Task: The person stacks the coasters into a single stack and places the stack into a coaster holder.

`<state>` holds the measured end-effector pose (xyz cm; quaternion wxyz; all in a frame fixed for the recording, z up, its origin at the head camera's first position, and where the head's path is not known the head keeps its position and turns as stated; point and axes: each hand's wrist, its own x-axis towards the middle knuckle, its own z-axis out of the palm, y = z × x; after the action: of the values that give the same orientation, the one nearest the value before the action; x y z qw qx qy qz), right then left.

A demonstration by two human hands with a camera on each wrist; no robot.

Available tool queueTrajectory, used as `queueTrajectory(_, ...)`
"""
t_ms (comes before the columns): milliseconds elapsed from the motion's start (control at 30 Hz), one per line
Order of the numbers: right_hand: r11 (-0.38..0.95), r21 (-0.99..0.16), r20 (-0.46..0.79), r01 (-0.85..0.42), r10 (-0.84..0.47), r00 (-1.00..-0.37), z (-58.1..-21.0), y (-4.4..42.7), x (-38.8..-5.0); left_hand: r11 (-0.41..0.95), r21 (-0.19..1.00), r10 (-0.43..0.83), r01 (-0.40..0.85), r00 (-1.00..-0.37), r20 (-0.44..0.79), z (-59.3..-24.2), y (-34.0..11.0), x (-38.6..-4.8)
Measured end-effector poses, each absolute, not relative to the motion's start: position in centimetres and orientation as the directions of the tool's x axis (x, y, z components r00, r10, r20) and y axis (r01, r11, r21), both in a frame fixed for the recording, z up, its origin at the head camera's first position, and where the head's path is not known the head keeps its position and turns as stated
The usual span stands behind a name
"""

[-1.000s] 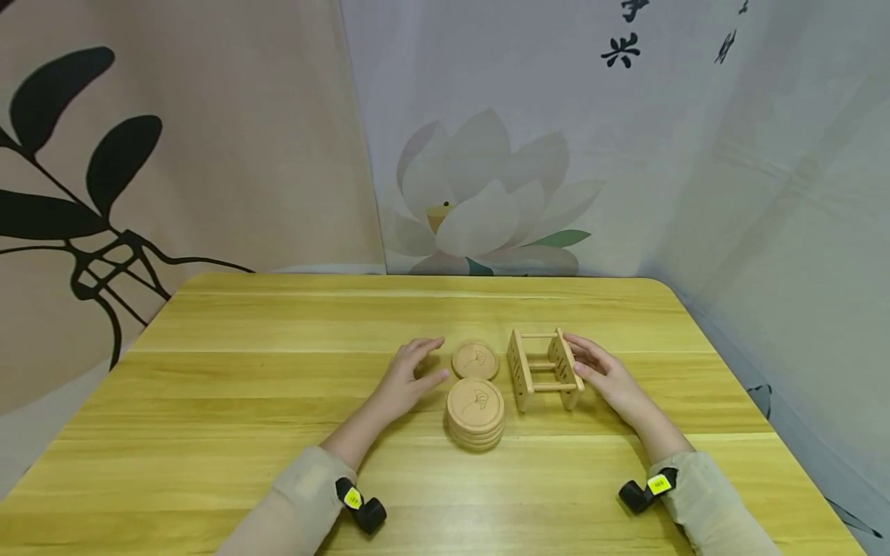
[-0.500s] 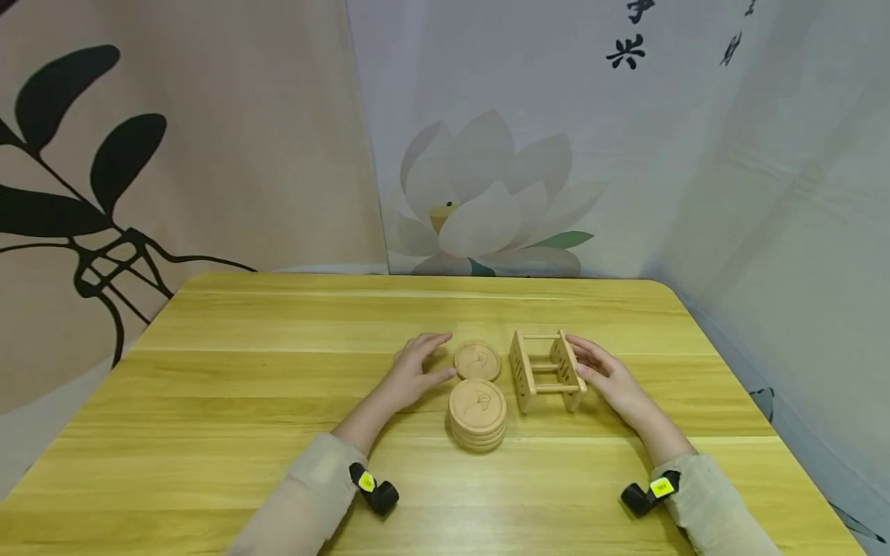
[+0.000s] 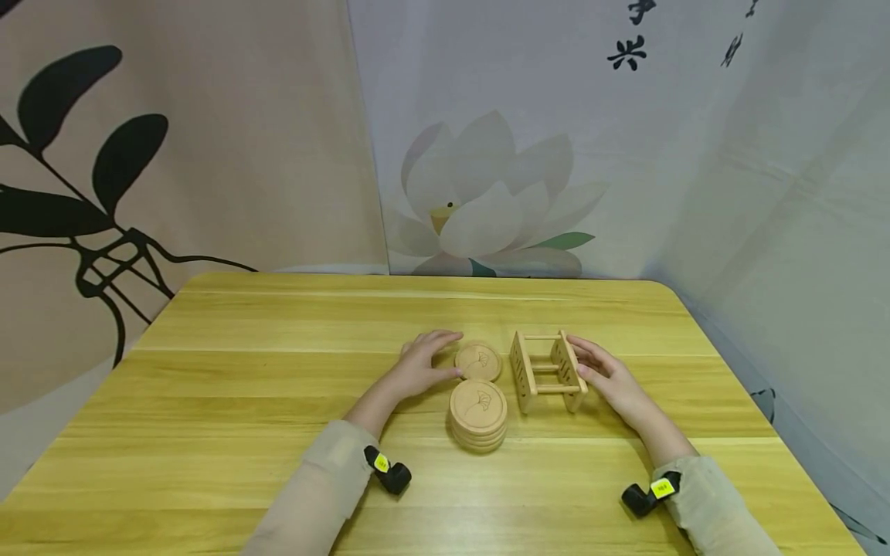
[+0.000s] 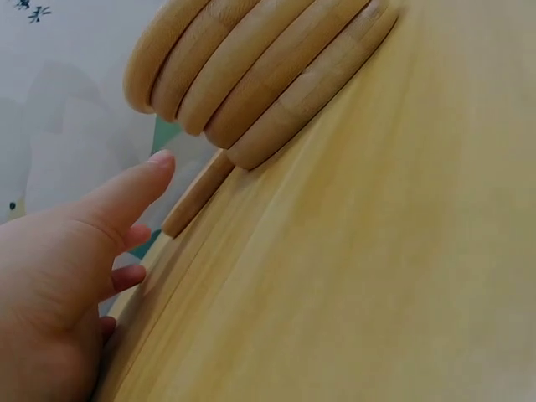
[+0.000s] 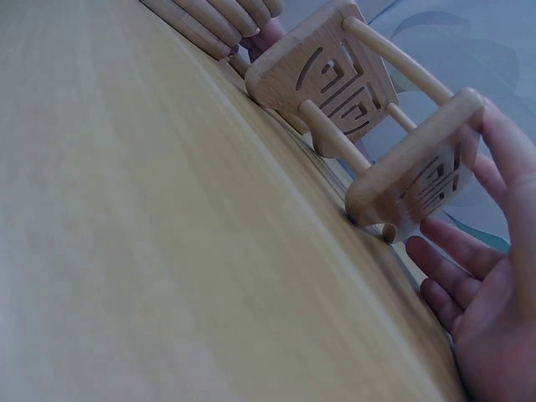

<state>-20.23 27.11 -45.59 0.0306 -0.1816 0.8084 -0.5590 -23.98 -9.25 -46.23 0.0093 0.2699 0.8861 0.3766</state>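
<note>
A single round wooden coaster (image 3: 477, 361) with an engraved leaf-like motif lies flat on the table. Just in front of it stands a stack of several matching coasters (image 3: 477, 413). My left hand (image 3: 420, 367) is spread at the single coaster's left side, thumb and index finger extended toward its rim; whether they touch it I cannot tell. To the right, a small wooden rack (image 3: 548, 372) has two cut-out side panels joined by round rods. My right hand (image 3: 608, 378) rests against its right panel, and the right wrist view shows the thumb at that panel with the other fingers loosely bent below.
Everything stands on a wood-grain table (image 3: 243, 401). Behind it hangs a printed cloth (image 3: 487, 193) with a lotus and dark leaves. A small black camera is strapped to each sleeve.
My left hand has moved right, closer to the single coaster. The right hand stays against the rack, and the coasters and rack keep their places; the head view has shifted slightly.
</note>
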Motion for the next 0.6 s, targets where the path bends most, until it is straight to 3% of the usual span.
queueTrajectory(600, 0.322, -0.91, 0.154, -0.262, -0.323, -0.934, -45.61, 27.12, -20.24, 0.623, 0.572, 0.597, 0.534, -0.797, 0.093, -45.85, -8.78, -25.0)
